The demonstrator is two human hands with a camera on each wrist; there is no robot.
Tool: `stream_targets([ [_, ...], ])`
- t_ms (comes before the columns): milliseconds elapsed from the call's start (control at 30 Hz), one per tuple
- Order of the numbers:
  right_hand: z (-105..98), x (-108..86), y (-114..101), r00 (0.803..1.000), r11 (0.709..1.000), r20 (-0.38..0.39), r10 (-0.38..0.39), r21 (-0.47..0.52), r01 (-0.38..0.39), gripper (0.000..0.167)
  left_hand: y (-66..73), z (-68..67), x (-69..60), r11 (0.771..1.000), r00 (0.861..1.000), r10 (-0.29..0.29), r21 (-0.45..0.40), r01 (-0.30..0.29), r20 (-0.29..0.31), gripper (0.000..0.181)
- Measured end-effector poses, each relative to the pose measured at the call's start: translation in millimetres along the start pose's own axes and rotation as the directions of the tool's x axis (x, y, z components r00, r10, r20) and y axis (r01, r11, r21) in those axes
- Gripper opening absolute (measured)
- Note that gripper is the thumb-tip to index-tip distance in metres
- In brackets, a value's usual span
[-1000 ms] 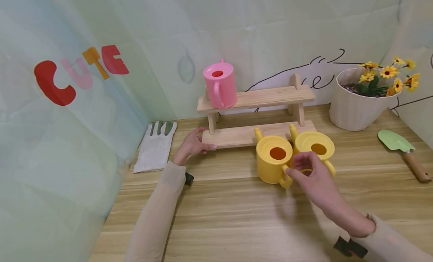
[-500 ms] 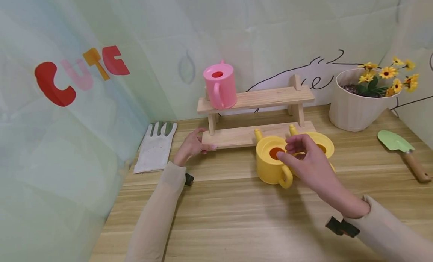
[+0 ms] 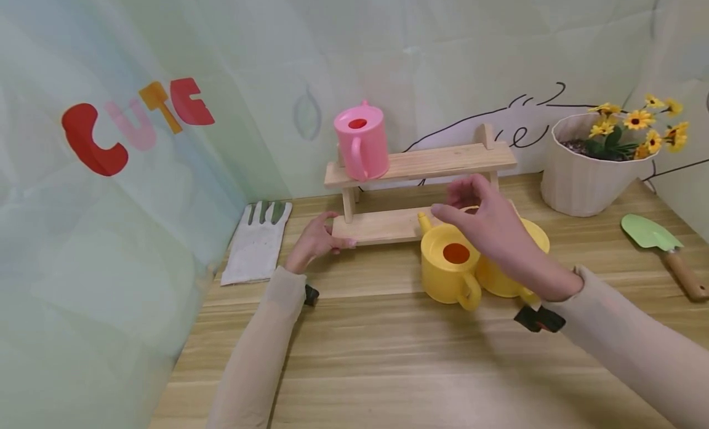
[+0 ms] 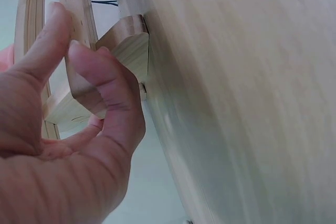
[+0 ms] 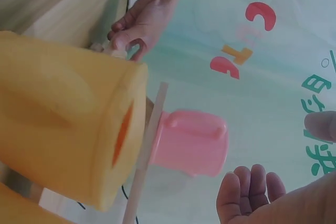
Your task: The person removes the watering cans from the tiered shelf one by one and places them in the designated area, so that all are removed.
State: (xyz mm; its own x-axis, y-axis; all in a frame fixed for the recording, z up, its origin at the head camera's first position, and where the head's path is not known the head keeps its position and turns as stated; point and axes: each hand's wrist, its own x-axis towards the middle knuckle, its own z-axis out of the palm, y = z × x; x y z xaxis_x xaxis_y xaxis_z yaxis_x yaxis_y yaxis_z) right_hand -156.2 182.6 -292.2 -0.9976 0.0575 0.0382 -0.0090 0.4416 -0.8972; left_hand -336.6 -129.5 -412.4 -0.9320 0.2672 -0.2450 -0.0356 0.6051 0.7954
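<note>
My left hand grips the left end of the lower board of a two-tier wooden shelf. In the left wrist view, thumb and fingers curl about that board end. My right hand hovers over two yellow watering cans, its fingers loosely bent and holding nothing. The nearer yellow watering can stands upright on the table before the shelf, handle facing me. Beside it, the other yellow watering can is partly hidden beneath the right hand. A pink watering can stands on the upper board's left end.
A white glove with green fingertips lies left of the shelf. At the right are a white flowerpot with yellow flowers and a green trowel with a wooden handle. A printed backdrop rises behind the table.
My right hand has left the nearer yellow can's handle area and moved up, forward and slightly left, above the cans. The left hand and the watering cans have stayed put.
</note>
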Motion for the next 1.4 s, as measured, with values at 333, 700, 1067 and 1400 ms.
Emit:
stream_targets([
  [333, 6.3, 39.5, -21.5, 1.000, 1.000, 0.003, -0.012, 0.013, 0.012, 0.059, -2.2, 0.4, 0.6, 1.000, 1.000, 0.002, -0.018, -0.002, -0.015, 0.095],
  [700, 27.4, 79.4, -35.4, 0.999, 0.998, -0.005, -0.040, 0.056, 0.040, 0.052, 0.7, 1.5, 2.0, 1.000, 1.000, 0.001, 0.010, -0.001, -0.025, 0.092],
  [1067, 59.2, 114.2, -47.9, 1.000, 0.996, -0.014, 0.002, 0.090, 0.000, 0.052, -0.3, 1.3, 0.8, 1.000, 1.000, -0.013, -0.004, 0.013, -0.017, 0.093],
  [1400, 82.3, 132.2, -53.1, 1.000, 0.993, -0.003, 0.011, 0.115, -0.010, 0.044, -1.4, 2.8, -1.4, 0.999, 1.000, -0.002, -0.048, 0.001, -0.016, 0.095],
])
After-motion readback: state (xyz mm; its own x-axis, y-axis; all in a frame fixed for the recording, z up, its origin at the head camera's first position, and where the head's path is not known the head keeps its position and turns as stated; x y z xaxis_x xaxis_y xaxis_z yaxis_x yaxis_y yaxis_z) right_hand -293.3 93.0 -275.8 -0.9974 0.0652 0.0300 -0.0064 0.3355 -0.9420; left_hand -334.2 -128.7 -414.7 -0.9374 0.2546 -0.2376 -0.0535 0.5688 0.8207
